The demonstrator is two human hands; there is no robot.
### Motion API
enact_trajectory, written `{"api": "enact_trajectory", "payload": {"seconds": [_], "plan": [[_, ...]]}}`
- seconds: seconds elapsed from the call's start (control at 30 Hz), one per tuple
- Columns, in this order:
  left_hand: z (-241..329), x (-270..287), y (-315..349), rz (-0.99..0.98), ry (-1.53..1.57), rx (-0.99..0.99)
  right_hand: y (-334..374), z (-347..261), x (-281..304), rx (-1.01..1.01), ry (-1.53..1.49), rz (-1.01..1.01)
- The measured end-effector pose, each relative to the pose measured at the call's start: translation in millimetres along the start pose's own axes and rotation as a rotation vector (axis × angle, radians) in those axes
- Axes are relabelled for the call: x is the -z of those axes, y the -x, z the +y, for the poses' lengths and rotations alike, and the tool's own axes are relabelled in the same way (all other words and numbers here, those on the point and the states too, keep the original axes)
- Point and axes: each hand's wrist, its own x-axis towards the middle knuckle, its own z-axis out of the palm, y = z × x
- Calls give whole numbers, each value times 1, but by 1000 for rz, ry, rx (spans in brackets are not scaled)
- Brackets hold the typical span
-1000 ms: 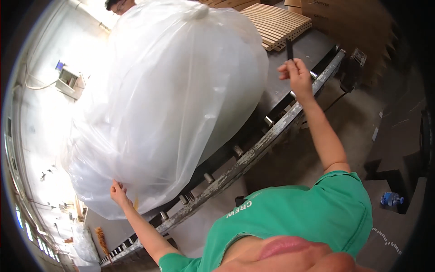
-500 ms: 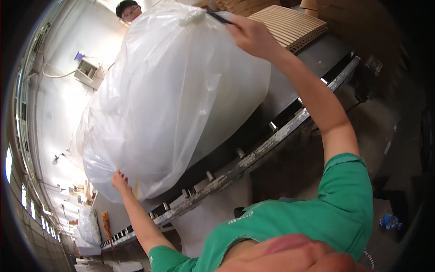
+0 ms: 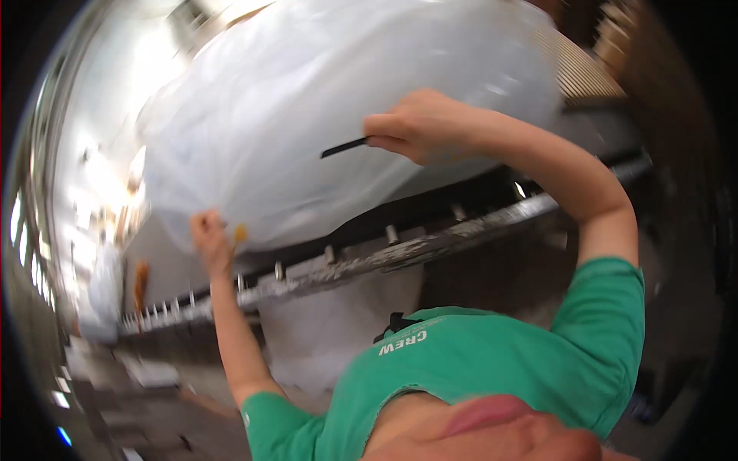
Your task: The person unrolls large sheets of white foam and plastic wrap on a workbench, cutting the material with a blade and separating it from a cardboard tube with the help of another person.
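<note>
A large, filled bag of translucent white plastic [image 3: 269, 146] bulges over the worktop in front of me. At its lower left corner my left hand [image 3: 211, 237] is closed, pinching the plastic. Beside those fingers shows a small yellow patch [image 3: 241, 232]. In front of the bag's middle, my right hand [image 3: 411, 127] is closed round a thin, flat black strip [image 3: 343, 147] that points left; whether it is a tool or a tie I cannot tell. The bag's far side is out of view, and motion blurs the picture.
A worn metal rail with short upright pegs [image 3: 392, 233] runs along the worktop's near edge. At the back right lies a ribbed tan panel stack [image 3: 588, 73]. An orange-brown bundle [image 3: 141, 284] and a plastic-wrapped item [image 3: 104, 292] stand at the far left.
My right hand has come down from the bag's gathered top toward its middle, still holding the black strip. My left hand stays at the lower left corner. The view has shifted; the other person is out of sight.
</note>
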Motion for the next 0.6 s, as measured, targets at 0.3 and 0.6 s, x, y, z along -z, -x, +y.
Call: {"api": "enact_trajectory", "payload": {"seconds": [0.3,0.6], "plan": [[-11,-37,101,66,108,97,-195,-106,-45,296,106,-9],[-19,-23,140,37,58,-184,-306,-166,-178,593,461,-211]]}}
